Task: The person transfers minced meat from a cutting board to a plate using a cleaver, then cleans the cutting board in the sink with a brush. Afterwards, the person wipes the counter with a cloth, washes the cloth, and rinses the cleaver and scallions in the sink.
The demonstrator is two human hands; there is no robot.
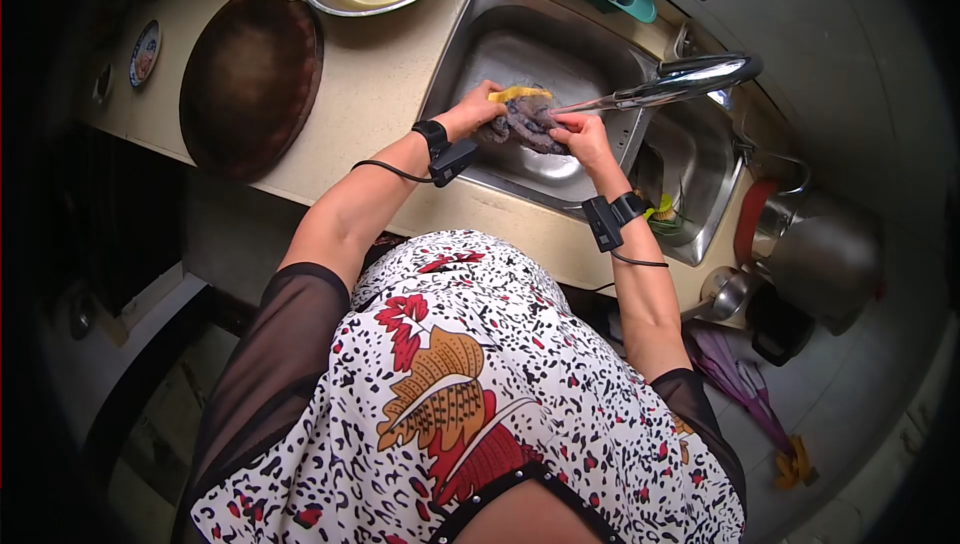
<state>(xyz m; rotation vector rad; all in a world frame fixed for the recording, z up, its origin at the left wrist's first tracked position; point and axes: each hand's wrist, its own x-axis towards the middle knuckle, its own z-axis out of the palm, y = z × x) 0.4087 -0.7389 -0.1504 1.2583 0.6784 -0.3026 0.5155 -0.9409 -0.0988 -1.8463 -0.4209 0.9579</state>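
Observation:
A wet-looking bluish-grey cloth (535, 127) with a yellow strip (520, 94) along its top hangs over the left sink basin (510, 44). My left hand (474, 110) pinches its left side, fingers closed near the yellow strip. On the opposite side, my right hand (588, 140) grips the cloth between thumb and fingers. The chrome faucet (690, 82) reaches in from the right, its tip just above the cloth beside my right hand. Whether the yellow strip is part of the cloth or a separate piece, I cannot tell.
Left of the sink, a large dark round lid or board (252, 84) lies on the counter (375, 104). A metal bowl (340, 10) with yellowish pieces in liquid stands behind. A second basin (700, 159) adjoins on the right; pots (825, 254) stand beyond it.

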